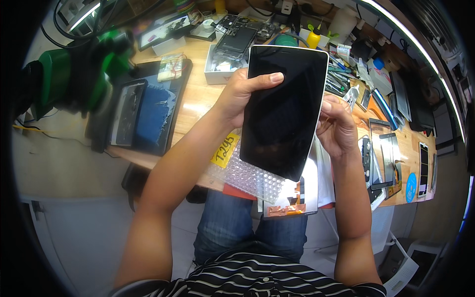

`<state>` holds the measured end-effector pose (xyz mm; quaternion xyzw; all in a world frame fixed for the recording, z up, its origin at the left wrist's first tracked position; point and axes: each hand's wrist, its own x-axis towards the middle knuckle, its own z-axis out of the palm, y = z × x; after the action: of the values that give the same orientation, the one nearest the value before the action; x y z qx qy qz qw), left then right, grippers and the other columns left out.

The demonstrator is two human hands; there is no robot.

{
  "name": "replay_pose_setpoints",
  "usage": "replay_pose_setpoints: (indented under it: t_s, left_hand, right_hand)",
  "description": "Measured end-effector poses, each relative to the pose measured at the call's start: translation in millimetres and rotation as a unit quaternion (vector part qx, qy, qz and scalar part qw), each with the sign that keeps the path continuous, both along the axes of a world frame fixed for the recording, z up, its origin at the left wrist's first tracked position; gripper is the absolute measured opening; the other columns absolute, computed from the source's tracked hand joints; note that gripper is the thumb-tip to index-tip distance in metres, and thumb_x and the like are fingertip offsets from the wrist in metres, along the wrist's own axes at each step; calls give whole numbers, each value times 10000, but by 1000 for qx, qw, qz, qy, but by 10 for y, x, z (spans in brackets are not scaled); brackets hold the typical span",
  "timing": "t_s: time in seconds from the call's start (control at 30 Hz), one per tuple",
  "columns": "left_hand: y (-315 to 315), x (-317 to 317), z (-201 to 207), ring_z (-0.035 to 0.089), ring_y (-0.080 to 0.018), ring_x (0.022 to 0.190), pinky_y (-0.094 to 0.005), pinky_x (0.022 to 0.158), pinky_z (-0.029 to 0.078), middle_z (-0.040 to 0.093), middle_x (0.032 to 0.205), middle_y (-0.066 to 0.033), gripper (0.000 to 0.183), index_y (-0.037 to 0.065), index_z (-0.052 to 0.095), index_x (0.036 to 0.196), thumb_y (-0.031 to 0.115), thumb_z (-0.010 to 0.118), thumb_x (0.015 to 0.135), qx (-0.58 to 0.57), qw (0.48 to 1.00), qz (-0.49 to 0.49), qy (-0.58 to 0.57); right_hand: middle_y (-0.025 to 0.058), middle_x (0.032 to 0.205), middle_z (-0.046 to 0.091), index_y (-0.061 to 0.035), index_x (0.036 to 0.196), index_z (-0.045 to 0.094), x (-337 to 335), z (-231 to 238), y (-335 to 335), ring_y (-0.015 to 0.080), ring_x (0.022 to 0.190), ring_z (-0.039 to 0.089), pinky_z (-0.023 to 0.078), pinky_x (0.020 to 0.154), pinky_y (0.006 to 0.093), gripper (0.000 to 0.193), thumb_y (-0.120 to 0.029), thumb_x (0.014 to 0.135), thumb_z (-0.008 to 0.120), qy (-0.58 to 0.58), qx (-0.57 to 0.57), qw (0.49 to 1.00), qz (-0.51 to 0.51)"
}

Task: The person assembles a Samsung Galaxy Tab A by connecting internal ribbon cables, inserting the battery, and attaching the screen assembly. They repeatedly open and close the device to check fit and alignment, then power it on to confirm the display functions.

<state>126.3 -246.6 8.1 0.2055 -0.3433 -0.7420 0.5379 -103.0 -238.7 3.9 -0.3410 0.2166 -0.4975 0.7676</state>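
Observation:
A tablet with a dark, unlit screen and a thin white rim is held up before me, tilted. My left hand grips its left edge, thumb lying on the glass and the other fingers hidden behind. At the right edge, my right hand is closed, thumb and curled fingers pinching the rim. Below the tablet lie a sheet of bubble wrap and a yellow label with handwriting. A loose display panel with copper-coloured tape shows partly under the tablet's lower end.
To the left stands a green microscope beside a dark work mat. A white box of parts and an opened device sit at the back. Several tools, a yellow bottle and phone frames crowd the right side.

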Motion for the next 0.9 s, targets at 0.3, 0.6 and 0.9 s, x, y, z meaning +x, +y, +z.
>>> replay_pose_setpoints:
  t_s: [0.3, 0.6, 0.9]
  left_hand:
    - [-5, -2, 1, 728, -198, 877, -344, 811, 616, 723, 1006, -117, 311, -16, 649, 1116, 139, 757, 868, -3, 1000, -6, 4]
    - [-13, -6, -9, 727, -199, 878, -344, 815, 615, 723, 1010, -121, 308, -16, 650, 1125, 136, 749, 875, 3, 1000, -3, 0]
    - [-16, -2, -18, 723, -199, 896, -344, 827, 612, 720, 1026, -122, 317, -16, 650, 1132, 137, 752, 874, -1, 1000, -5, 3]
  right_hand:
    - [100, 854, 705, 31, 962, 688, -1, -7, -16, 144, 712, 699, 574, 602, 233, 110, -42, 880, 679, 4, -10, 1000, 2]
    - [97, 864, 710, 23, 978, 690, -11, -25, -23, 138, 714, 683, 549, 604, 245, 121, -40, 876, 674, 5, -1, 1000, 0]
    - [104, 865, 713, 28, 973, 688, -10, -10, -26, 143, 710, 693, 572, 606, 242, 123, -44, 874, 676, 3, 6, 1000, 2]
